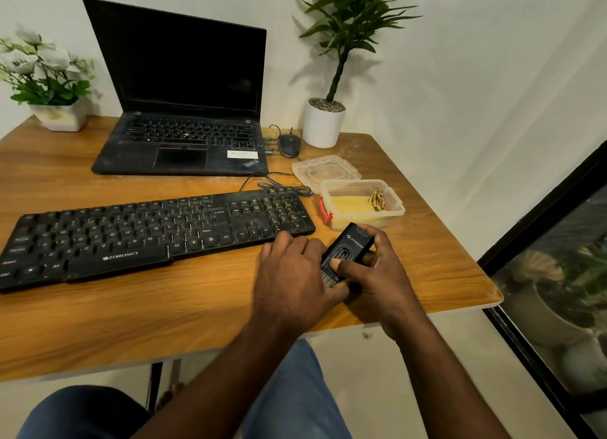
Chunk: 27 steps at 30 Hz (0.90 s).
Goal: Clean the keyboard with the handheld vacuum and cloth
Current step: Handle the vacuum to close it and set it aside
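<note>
A black keyboard (154, 231) lies across the wooden desk (197, 314), dusty between the keys. Just off its right end both hands meet around a small black handheld vacuum (346, 253) with a brush nozzle pointing toward me. My right hand (377, 274) grips the vacuum's body, thumb pressing on its top face. My left hand (292, 274) curls around the nozzle end from the left. A yellow cloth (353, 205) lies inside an open clear plastic box (395, 208) right behind the hands.
An open black laptop (184, 110) stands behind the keyboard, with a mouse (289, 144) and loose cables to its right. The box's lid (325, 172) lies beside it. A white potted plant (323, 123) and a flower pot (62, 116) stand at the back corners. The desk's edge lies close on the right.
</note>
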### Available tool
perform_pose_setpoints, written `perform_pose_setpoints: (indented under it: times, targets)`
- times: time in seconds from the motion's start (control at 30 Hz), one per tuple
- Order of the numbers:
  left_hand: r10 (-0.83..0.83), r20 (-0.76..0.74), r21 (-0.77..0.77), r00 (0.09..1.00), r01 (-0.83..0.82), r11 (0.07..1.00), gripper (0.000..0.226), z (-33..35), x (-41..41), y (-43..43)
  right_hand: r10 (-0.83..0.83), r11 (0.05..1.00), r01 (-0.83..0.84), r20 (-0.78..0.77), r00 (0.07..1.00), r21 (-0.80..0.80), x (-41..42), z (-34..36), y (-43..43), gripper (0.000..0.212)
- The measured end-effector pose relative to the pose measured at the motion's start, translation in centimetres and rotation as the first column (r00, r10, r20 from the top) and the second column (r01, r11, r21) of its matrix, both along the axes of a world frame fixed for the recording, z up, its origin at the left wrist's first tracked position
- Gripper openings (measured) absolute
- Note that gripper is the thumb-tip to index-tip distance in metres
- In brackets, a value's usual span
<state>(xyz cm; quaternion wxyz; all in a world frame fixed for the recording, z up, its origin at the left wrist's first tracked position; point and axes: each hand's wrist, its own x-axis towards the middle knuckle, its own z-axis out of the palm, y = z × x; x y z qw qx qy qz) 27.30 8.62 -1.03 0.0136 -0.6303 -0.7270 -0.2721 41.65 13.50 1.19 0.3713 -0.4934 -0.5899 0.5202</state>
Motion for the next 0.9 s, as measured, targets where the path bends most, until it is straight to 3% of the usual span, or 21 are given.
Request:
perform_pose_setpoints:
  times: [0.2, 0.5, 0.9]
  targets:
    - [0.0, 0.014, 0.002, 1.0, 0.0, 1.0, 0.069, 0.15, 0.01, -0.11, 0.003, 1.0, -0.003, -0.013, 1.0, -0.011, -0.04, -0.3, 0.19, 0.07]
    - [-0.025, 0.05, -0.038, 0.998, 0.026, 0.999, 0.062, 0.32, -0.24, -0.35, -0.026, 0.988, 0.006, 0.13, 0.991, 0.153, -0.47, -0.54, -0.3, 0.068]
    - [-0.025, 0.071, -0.015, 0.997, 0.026, 1.0, 0.063, 0.39, -0.17, -0.28, -0.025, 0.995, 0.025, 0.005, 1.0, 0.1, -0.37, -0.72, -0.08, 0.064]
